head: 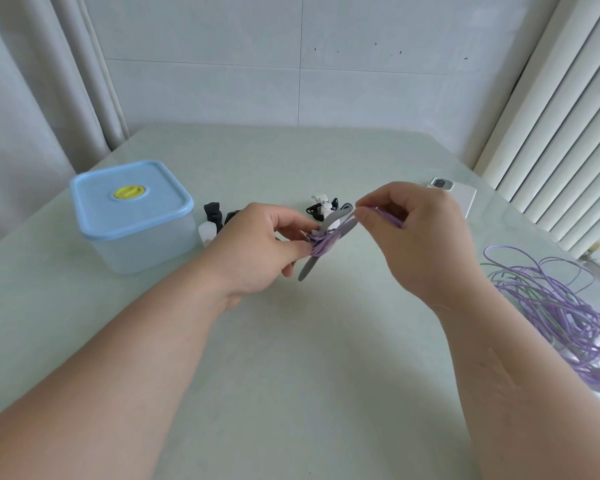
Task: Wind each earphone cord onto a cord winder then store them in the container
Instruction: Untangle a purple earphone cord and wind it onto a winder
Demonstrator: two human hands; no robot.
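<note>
My left hand grips a grey cord winder with purple earphone cord wound round its middle, above the table's centre. My right hand pinches the end of the winder's grey strap and a bit of purple cord near its fingertips. A translucent container with a blue lid and yellow valve stands shut at the left. A tangle of purple earphone cords lies at the right edge.
Black and white cord winders lie beside the container, and more of these winders sit behind my hands. A white phone lies face down at the back right. Curtains and a radiator border the pale green table.
</note>
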